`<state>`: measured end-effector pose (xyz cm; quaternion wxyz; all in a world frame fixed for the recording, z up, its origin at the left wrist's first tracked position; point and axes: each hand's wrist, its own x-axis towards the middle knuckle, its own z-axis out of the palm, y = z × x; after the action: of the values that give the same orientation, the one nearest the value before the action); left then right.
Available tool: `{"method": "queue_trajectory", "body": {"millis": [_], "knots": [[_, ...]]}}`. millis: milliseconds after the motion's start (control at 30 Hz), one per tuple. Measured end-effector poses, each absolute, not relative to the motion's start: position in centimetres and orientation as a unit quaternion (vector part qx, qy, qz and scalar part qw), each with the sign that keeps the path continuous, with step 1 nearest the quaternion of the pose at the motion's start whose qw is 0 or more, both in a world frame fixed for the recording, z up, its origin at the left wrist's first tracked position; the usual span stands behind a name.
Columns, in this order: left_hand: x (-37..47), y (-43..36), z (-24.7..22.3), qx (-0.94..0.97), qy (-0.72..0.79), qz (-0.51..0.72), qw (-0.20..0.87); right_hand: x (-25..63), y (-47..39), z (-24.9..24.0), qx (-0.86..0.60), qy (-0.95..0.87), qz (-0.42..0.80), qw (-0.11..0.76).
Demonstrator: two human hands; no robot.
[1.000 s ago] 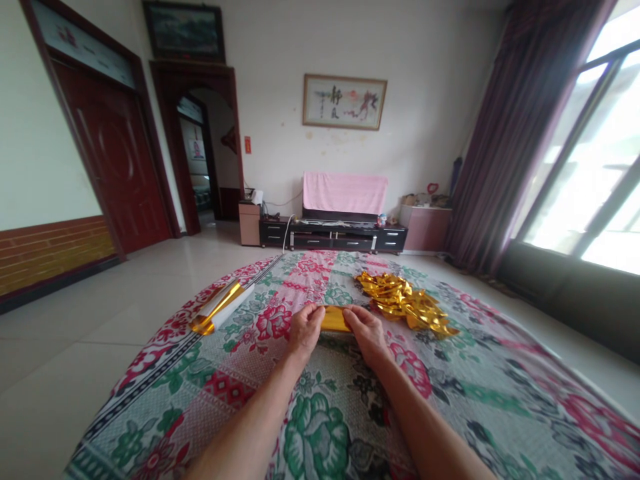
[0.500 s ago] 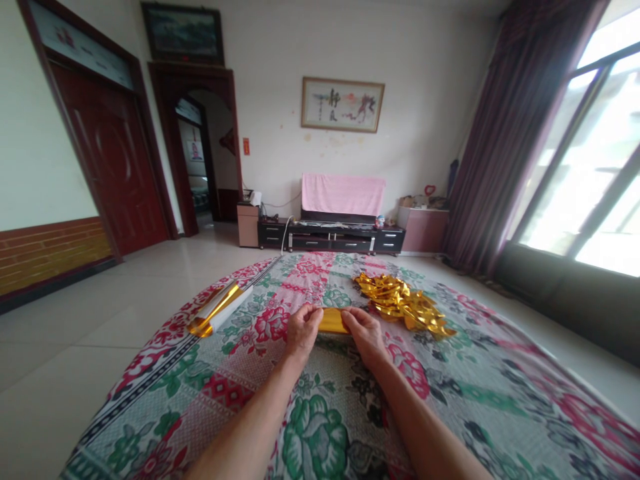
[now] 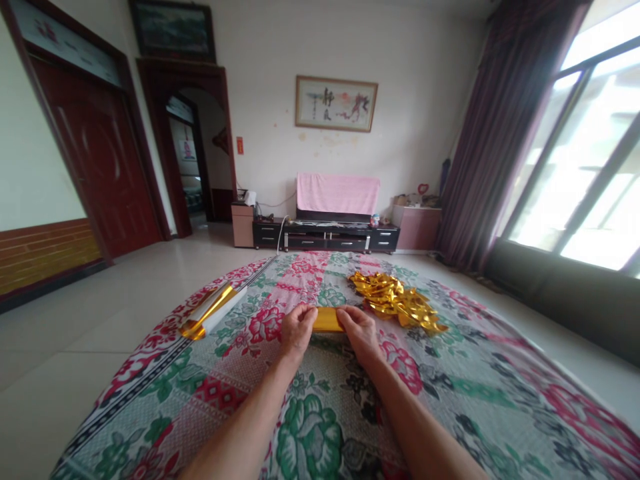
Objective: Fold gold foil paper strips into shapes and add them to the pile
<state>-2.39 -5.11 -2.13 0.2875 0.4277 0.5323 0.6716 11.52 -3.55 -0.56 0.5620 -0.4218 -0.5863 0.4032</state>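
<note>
Here, the gold strip [image 3: 327, 319] looks flat, roughly rectangular and softly shiny.

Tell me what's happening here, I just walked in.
A person's left hand and right hand are pinching opposite ends of a flat gold strip, held level over a flowered cloth. On the cloth, a crumpled gold heap lies beyond the right hand, and a gold-and-white sheet lies off to the left.
</note>
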Motion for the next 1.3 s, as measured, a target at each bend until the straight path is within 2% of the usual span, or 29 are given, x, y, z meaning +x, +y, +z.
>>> {"method": "queue_trajectory", "body": {"millis": [267, 533, 667, 1100, 1300], "knots": [[-2.3, -5.6, -1.7, 0.454, 0.580, 0.631, 0.243, 11.7, -3.3, -0.8, -0.430, -0.594, 0.382, 0.562], [-2.5, -6.0, -1.6, 0.568, 0.689, 0.451, 0.007, 11.3, -3.2, -0.9, -0.508, -0.667, 0.201, 0.508], [-2.8, -5.7, -2.3, 0.591, 0.706, 0.386, -0.053, 10.8, -2.8, -1.5, -0.514, -0.694, 0.139, 0.485], [-2.9, -5.7, -2.6, 0.616, 0.714, 0.321, -0.087, 10.5, -2.6, -2.2, -0.524, -0.745, 0.054, 0.410], [-2.9, -5.9, -2.6, 0.622, 0.703, 0.335, -0.076, 10.5, -2.5, -2.4, -0.531, -0.756, 0.048, 0.381]]}}
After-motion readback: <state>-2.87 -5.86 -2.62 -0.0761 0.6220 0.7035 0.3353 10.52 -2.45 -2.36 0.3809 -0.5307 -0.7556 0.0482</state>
